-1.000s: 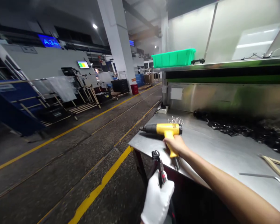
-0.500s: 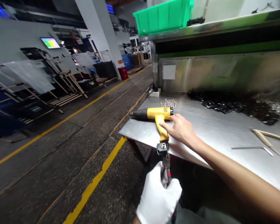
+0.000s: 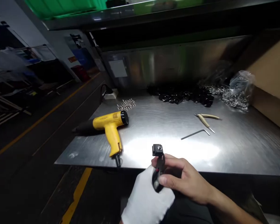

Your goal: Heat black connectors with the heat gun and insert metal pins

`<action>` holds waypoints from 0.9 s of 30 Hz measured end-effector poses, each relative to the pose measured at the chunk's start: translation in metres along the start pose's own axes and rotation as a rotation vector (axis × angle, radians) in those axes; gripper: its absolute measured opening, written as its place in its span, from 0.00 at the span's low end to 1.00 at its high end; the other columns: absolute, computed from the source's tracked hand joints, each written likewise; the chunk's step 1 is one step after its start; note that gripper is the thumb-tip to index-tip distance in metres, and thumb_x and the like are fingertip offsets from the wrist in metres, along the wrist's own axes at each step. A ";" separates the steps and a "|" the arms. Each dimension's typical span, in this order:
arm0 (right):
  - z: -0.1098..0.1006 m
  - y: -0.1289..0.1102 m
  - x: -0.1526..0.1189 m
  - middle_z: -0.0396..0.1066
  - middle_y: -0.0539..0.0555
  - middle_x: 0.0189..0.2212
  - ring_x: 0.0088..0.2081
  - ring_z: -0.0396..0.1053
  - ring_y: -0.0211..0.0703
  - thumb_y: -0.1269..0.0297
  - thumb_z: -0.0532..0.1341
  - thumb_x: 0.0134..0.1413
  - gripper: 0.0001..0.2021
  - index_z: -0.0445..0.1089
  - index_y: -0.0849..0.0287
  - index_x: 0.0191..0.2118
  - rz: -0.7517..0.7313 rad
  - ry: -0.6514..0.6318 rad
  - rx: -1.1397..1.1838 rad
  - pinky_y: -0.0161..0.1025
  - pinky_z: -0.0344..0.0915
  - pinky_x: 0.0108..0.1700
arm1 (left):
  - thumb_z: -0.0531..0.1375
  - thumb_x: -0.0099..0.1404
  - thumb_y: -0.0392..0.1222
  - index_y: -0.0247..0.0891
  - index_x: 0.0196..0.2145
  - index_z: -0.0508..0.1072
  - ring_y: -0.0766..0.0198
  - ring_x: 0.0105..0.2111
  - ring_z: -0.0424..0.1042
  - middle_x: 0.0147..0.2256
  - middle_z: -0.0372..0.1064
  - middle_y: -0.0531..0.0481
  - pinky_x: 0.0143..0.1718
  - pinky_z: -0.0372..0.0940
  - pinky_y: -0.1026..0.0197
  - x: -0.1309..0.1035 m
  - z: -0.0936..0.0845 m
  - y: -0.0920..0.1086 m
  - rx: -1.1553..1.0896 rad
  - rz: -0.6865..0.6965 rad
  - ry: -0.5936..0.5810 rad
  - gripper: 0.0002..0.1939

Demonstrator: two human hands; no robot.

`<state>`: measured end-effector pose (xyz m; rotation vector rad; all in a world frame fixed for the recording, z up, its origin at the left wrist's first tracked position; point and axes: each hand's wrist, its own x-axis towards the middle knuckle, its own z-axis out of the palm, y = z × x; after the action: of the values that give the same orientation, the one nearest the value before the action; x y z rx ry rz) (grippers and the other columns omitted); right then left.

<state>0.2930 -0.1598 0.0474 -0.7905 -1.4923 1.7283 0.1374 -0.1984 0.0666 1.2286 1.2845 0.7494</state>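
My left hand [image 3: 147, 193], in a white glove, is wrapped round the handles of a pair of pliers [image 3: 159, 166] held upright at the table's front edge. The jaws grip a small black block [image 3: 156, 151] with a round metal fitting [image 3: 160, 147] on top. My bare right hand [image 3: 189, 177] closes on the pliers from the right, thumb near the handles and fingers behind the jaws. To the left, a yellow heat gun [image 3: 112, 133] lies on the table, its dark nozzle pointing left.
The metal table [image 3: 242, 149] bears a hex key [image 3: 193, 134], beige-handled tools [image 3: 204, 120], small metal fittings [image 3: 128, 104], black parts [image 3: 186, 97] and a plastic bag of metal pieces [image 3: 239, 93]. A power strip [image 3: 111, 94] sits back left; cardboard [image 3: 273, 68] stands right. A shelf [image 3: 140, 18] overhangs.
My right hand has left the heat gun, which stays on the table, and has come to the pliers in my left hand. The view has turned right and down.
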 end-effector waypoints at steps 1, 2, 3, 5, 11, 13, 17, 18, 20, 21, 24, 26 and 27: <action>-0.004 0.001 -0.003 0.72 0.53 0.52 0.54 0.70 0.47 0.61 0.69 0.58 0.12 0.79 0.53 0.48 0.009 0.014 0.021 0.41 0.63 0.58 | 0.58 0.63 0.35 0.37 0.46 0.76 0.57 0.40 0.77 0.41 0.78 0.46 0.42 0.71 0.60 0.004 0.005 0.002 0.016 0.003 -0.013 0.14; -0.008 0.001 -0.006 0.72 0.53 0.52 0.55 0.70 0.47 0.60 0.69 0.58 0.12 0.79 0.53 0.47 0.019 0.030 0.040 0.42 0.63 0.58 | 0.58 0.62 0.35 0.37 0.45 0.76 0.56 0.40 0.77 0.41 0.78 0.45 0.42 0.71 0.59 0.007 0.009 0.005 0.035 0.005 -0.015 0.13; -0.011 0.001 -0.008 0.72 0.54 0.53 0.56 0.69 0.48 0.60 0.69 0.58 0.11 0.80 0.53 0.46 0.027 0.045 0.058 0.42 0.63 0.59 | 0.58 0.62 0.35 0.36 0.43 0.76 0.56 0.41 0.77 0.40 0.78 0.45 0.42 0.71 0.59 0.010 0.012 0.007 0.050 0.008 -0.011 0.12; -0.015 0.002 -0.013 0.72 0.54 0.54 0.58 0.67 0.50 0.59 0.69 0.58 0.11 0.80 0.53 0.45 0.034 0.066 0.089 0.44 0.61 0.61 | 0.58 0.61 0.34 0.37 0.42 0.76 0.56 0.40 0.77 0.39 0.78 0.45 0.41 0.71 0.59 0.016 0.018 0.010 0.061 0.014 -0.011 0.12; -0.020 0.007 -0.017 0.71 0.55 0.54 0.58 0.67 0.50 0.60 0.69 0.58 0.09 0.80 0.54 0.44 0.026 0.116 0.160 0.45 0.62 0.61 | 0.59 0.58 0.33 0.36 0.38 0.76 0.58 0.35 0.77 0.35 0.77 0.47 0.37 0.71 0.60 0.028 0.027 0.019 0.060 0.004 -0.027 0.11; -0.020 0.008 -0.018 0.71 0.55 0.53 0.57 0.67 0.51 0.60 0.68 0.58 0.10 0.79 0.55 0.44 0.019 0.124 0.167 0.44 0.63 0.60 | 0.59 0.57 0.33 0.36 0.38 0.77 0.57 0.35 0.77 0.35 0.77 0.47 0.37 0.71 0.60 0.028 0.030 0.021 0.058 -0.005 -0.024 0.10; -0.020 0.006 -0.020 0.71 0.55 0.51 0.54 0.69 0.49 0.59 0.68 0.59 0.10 0.78 0.57 0.44 0.010 0.146 0.167 0.43 0.64 0.57 | 0.60 0.56 0.33 0.37 0.37 0.77 0.55 0.37 0.77 0.36 0.78 0.46 0.38 0.71 0.59 0.026 0.032 0.018 0.056 -0.054 0.011 0.10; -0.020 0.005 -0.020 0.71 0.55 0.51 0.53 0.69 0.48 0.59 0.68 0.60 0.10 0.78 0.57 0.44 0.002 0.152 0.167 0.43 0.65 0.57 | 0.60 0.56 0.33 0.37 0.38 0.77 0.55 0.37 0.77 0.37 0.78 0.46 0.38 0.71 0.59 0.025 0.032 0.017 0.060 -0.066 0.019 0.11; -0.019 0.004 -0.021 0.71 0.55 0.49 0.51 0.69 0.47 0.60 0.68 0.59 0.09 0.77 0.58 0.43 -0.018 0.161 0.164 0.43 0.65 0.56 | 0.61 0.57 0.34 0.38 0.40 0.76 0.56 0.36 0.77 0.37 0.78 0.46 0.38 0.71 0.58 0.024 0.031 0.015 0.051 -0.076 0.017 0.12; -0.019 0.004 -0.021 0.71 0.55 0.48 0.51 0.70 0.47 0.60 0.68 0.59 0.09 0.77 0.58 0.43 -0.026 0.166 0.161 0.43 0.65 0.56 | 0.61 0.58 0.35 0.38 0.41 0.76 0.56 0.36 0.77 0.37 0.78 0.46 0.38 0.71 0.58 0.024 0.031 0.014 0.040 -0.073 0.011 0.12; -0.017 0.005 -0.021 0.71 0.55 0.46 0.49 0.70 0.46 0.60 0.67 0.60 0.09 0.76 0.58 0.42 -0.035 0.188 0.142 0.43 0.64 0.55 | 0.60 0.60 0.37 0.37 0.42 0.76 0.57 0.36 0.76 0.38 0.77 0.46 0.38 0.71 0.58 0.025 0.030 0.015 -0.005 -0.064 -0.002 0.12; -0.016 0.006 -0.019 0.71 0.55 0.46 0.49 0.70 0.46 0.60 0.67 0.60 0.08 0.76 0.58 0.42 -0.036 0.215 0.131 0.43 0.65 0.54 | 0.60 0.61 0.38 0.36 0.43 0.76 0.57 0.36 0.76 0.38 0.78 0.45 0.39 0.71 0.59 0.024 0.030 0.016 -0.006 -0.070 0.017 0.11; -0.016 0.006 -0.018 0.72 0.55 0.46 0.49 0.70 0.46 0.61 0.67 0.59 0.08 0.76 0.58 0.41 -0.043 0.232 0.128 0.43 0.65 0.54 | 0.61 0.62 0.39 0.36 0.43 0.76 0.56 0.37 0.77 0.39 0.78 0.45 0.39 0.71 0.58 0.023 0.030 0.016 0.008 -0.076 0.034 0.12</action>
<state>0.3154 -0.1669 0.0389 -0.8533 -1.2232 1.6220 0.1741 -0.1798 0.0706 1.1711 1.3553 0.7138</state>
